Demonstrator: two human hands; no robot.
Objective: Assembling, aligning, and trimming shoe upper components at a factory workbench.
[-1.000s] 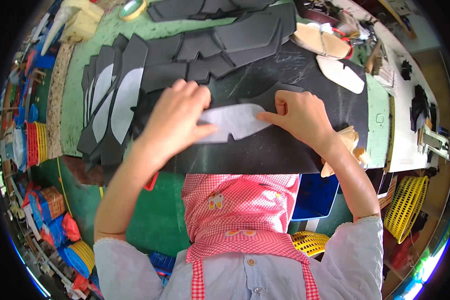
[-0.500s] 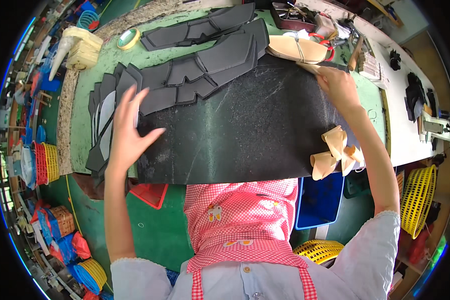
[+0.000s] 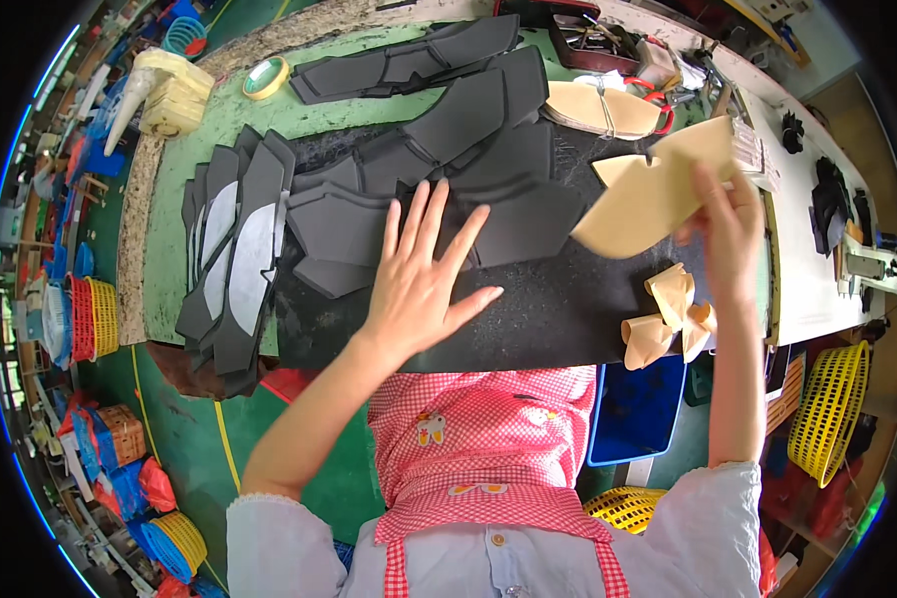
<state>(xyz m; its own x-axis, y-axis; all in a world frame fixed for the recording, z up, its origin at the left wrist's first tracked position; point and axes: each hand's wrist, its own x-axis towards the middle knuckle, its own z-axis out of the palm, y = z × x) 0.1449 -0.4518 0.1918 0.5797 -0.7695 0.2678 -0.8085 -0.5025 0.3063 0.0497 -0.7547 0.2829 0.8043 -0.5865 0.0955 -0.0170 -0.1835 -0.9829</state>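
Observation:
My left hand (image 3: 421,279) lies flat with fingers spread on a dark grey cut piece (image 3: 334,224) with a notched, angular outline, in the middle of the black work mat (image 3: 419,334). Pinched between the fingers of my right hand (image 3: 726,227) is a tan, paper-like cut piece (image 3: 658,189), raised above the mat's right side; its left tip is near the dark piece's right end. More dark grey pieces (image 3: 458,115) overlap just behind. At the left, a fanned stack of dark pieces (image 3: 234,249) shows pale grey patches.
A string-tied bundle of tan pieces (image 3: 603,108) lies at the back right, near red-handled scissors (image 3: 665,118). Curled tan scraps (image 3: 668,317) sit at the mat's right front. A tape roll (image 3: 266,78) and a tool tray (image 3: 593,45) stand farther back. A blue bin (image 3: 636,414) is below the table.
My left hand has moved right from beside the fanned stack, and a dark piece now lies under it. My right hand has brought a tan piece nearer from beside the tied bundle.

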